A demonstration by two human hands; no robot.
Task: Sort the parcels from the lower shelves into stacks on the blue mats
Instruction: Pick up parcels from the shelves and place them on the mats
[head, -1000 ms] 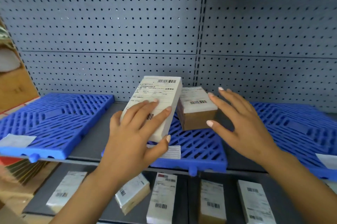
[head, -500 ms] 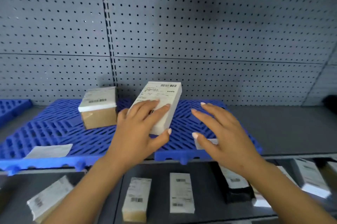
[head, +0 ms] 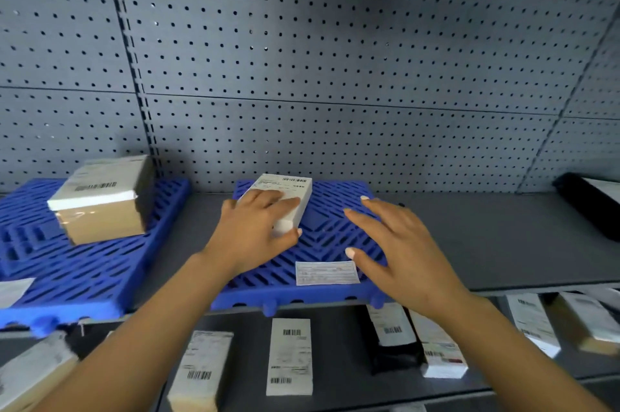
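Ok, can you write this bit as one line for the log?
left hand: grips white parcel | white parcel: over right blue mat | right hand: open, empty

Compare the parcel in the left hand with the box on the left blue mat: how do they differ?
The white parcel is slim; the brown box is taller and chunkier. The white parcel is white all over; the brown box shows cardboard sides. The left hand grips the white parcel; nothing touches the brown box. Both carry barcode labels.
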